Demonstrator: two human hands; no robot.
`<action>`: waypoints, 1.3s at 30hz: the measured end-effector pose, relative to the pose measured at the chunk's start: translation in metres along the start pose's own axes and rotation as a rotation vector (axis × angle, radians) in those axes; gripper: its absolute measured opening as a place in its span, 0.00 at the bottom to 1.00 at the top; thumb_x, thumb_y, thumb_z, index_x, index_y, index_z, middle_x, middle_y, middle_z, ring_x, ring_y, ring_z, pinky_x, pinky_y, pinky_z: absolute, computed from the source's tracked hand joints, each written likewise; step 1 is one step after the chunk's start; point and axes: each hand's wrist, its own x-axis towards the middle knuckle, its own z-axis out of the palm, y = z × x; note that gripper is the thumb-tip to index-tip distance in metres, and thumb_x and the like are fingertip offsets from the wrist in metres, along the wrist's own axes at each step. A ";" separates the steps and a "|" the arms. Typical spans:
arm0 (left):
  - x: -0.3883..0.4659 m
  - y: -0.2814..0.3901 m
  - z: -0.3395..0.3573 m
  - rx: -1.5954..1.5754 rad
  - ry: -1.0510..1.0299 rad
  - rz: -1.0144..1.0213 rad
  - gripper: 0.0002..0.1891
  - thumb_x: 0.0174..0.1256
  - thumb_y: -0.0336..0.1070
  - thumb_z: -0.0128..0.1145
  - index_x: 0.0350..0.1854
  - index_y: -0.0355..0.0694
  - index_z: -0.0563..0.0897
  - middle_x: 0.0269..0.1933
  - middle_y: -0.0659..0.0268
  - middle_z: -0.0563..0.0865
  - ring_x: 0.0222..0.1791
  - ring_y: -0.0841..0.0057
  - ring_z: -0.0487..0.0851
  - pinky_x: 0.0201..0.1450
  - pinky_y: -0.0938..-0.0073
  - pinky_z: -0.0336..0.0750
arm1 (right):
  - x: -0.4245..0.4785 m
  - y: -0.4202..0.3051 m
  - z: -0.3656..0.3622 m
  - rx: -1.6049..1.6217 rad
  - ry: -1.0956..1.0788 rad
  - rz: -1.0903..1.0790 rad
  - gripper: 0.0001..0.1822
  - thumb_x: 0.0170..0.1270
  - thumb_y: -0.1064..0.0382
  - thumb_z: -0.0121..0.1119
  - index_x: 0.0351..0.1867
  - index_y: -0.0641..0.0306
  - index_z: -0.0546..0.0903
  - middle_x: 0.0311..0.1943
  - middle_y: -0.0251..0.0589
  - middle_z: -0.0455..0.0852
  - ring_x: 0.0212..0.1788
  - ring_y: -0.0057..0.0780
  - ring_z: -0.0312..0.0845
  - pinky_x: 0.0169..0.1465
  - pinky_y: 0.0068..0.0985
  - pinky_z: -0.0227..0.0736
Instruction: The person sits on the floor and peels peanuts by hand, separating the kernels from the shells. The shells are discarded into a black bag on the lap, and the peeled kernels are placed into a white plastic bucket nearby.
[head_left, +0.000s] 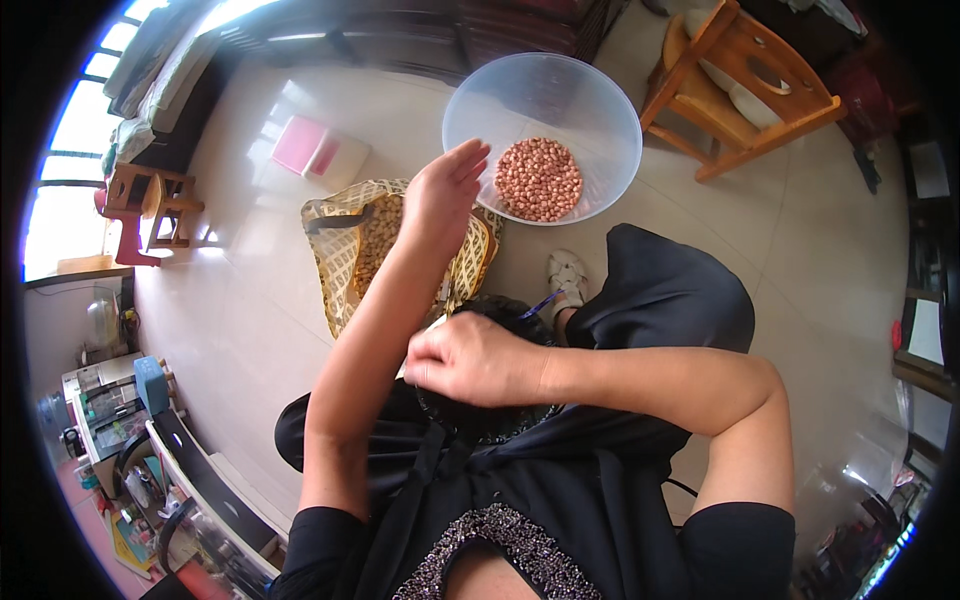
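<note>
My left hand (444, 199) is raised beside the near left rim of a translucent plastic basin (547, 90). Its fingers are stretched out towards the basin, and I see nothing held in it; its palm is mostly hidden. Shelled reddish peanuts (538, 180) lie in a heap in the basin. Below my left forearm, a patterned bag (330, 255) stands open, full of unshelled peanuts (381, 232). My right hand (476, 364) is curled, slightly blurred, above a container lined with a black plastic bag (487, 424) between my legs. Whatever its fingers hold is hidden.
A pink-and-white plastic box (319, 150) sits on the tiled floor behind the bag. Wooden chairs stand at the upper right (739, 97) and far left (161, 199). A cluttered shelf unit (142, 450) is at lower left. My sandalled foot (566, 274) is near the basin.
</note>
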 end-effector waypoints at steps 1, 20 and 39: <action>-0.018 0.007 -0.010 0.043 -0.009 0.052 0.23 0.74 0.39 0.40 0.66 0.32 0.70 0.64 0.55 0.76 0.66 0.68 0.72 0.69 0.69 0.63 | 0.008 0.011 0.003 0.111 0.094 -0.034 0.13 0.66 0.56 0.58 0.37 0.65 0.84 0.30 0.44 0.87 0.32 0.30 0.83 0.40 0.28 0.75; -0.150 -0.003 -0.166 0.099 -0.059 -0.049 0.16 0.66 0.50 0.60 0.39 0.41 0.77 0.30 0.71 0.81 0.30 0.85 0.79 0.36 0.83 0.76 | 0.147 0.023 0.052 0.783 0.362 0.189 0.29 0.74 0.40 0.41 0.47 0.68 0.78 0.32 0.33 0.74 0.30 0.17 0.66 0.35 0.16 0.66; -0.164 0.015 -0.210 -0.304 -0.212 -0.081 0.10 0.68 0.44 0.55 0.34 0.43 0.76 0.25 0.75 0.75 0.23 0.89 0.70 0.21 0.89 0.61 | 0.144 -0.007 0.055 -0.144 0.021 0.033 0.10 0.67 0.68 0.58 0.47 0.70 0.83 0.37 0.33 0.86 0.41 0.17 0.79 0.49 0.17 0.73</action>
